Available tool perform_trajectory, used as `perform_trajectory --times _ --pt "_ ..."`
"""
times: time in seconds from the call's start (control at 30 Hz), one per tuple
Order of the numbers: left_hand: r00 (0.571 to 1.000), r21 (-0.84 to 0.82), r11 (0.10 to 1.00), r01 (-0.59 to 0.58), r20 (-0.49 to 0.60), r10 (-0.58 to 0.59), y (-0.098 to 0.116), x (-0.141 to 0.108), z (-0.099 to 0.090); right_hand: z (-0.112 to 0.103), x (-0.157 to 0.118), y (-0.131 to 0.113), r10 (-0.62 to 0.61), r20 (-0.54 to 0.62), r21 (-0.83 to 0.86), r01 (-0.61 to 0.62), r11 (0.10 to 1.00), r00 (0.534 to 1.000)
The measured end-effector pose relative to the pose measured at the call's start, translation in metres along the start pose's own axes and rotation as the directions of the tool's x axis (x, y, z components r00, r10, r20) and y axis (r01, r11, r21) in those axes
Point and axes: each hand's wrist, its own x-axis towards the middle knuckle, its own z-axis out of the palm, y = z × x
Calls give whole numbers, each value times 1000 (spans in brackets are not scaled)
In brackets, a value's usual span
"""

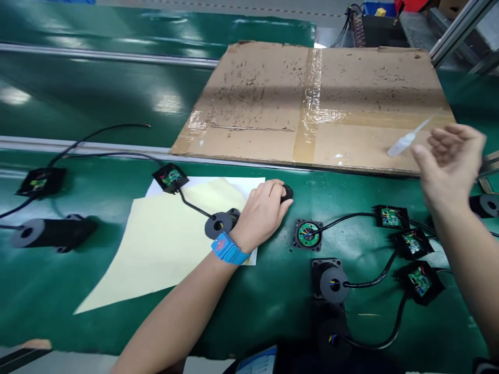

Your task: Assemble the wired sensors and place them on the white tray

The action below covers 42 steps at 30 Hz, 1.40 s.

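My left hand (263, 210), with a blue band at the wrist, is closed around a black round part (287, 194), mostly hidden under the fingers. Below that hand a black motor-like cylinder (218, 225) stands on the yellow paper (167, 249), its cable running to a small black box with a circuit board (170, 177). To the right sits a square black base with a round green board (308, 235), its inside exposed. My right hand (452, 156) is raised with fingers loosely curled and thumb apart, holding nothing. Beside it a white dropper bottle (401, 145) lies on the cardboard (265, 98).
More black cylinders (334, 283) with cables and boxed circuit boards (420, 280) stand at the right front. Another cylinder (50, 232) and box (41, 182) lie at the left. A metal rail (109, 54) runs behind the green work surface (117, 327).
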Motion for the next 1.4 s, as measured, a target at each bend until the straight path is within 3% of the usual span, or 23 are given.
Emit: perform_trajectory --times 0.07,0.13,0.23,0.3,0.37,0.43,0.5,0.57,0.63,0.7,0.83,0.9,1.07,1.23,1.4 --pt "997 -253 967 5 -68 -23 7 -11 -3 -1 -26 -18 -125 49 -46 127 991 991" --pt "997 -456 889 -27 -76 -9 13 -23 -3 4 -55 -37 -132 287 -120 172 978 949" --pt "997 -617 786 -31 33 65 22 -36 4 23 -86 -56 -71 655 -234 291 928 752" --pt "991 -679 734 15 106 77 27 -40 10 38 -96 -61 -25 775 -262 358 896 632" --pt "991 -704 707 68 128 31 33 -42 15 50 -101 -61 -18 811 -268 398 878 585" --pt "993 -693 714 105 112 -37 39 -45 18 57 -105 -63 -107 794 -259 492 831 599" --pt "994 -656 747 109 64 -88 44 -49 20 61 -111 -66 -274 749 -263 650 713 603" --pt "994 -625 775 91 13 -106 47 -52 22 61 -117 -72 -408 730 -277 783 556 548" --pt "994 -605 793 71 -18 -103 49 -55 24 60 -121 -76 -448 744 -286 843 456 495" --pt "995 -599 799 55 -30 -92 49 -57 25 59 -121 -75 -429 758 -278 839 468 491" --pt "997 -592 805 28 -40 -64 47 -57 27 56 -114 -66 -315 772 -230 705 671 552" --pt "998 -600 800 5 -53 -46 45 -56 26 55 -112 -62 -297 773 -206 664 719 561" --pt "993 -545 834 -80 -119 17 38 -55 11 54 -112 -62 -312 773 -181 663 727 553" --pt "992 -410 906 -106 -103 69 42 -58 -11 54 -111 -63 -303 770 -181 648 740 561" --pt "987 -429 890 -154 -106 119 53 -56 -13 54 -108 -62 -246 789 -182 597 781 563"
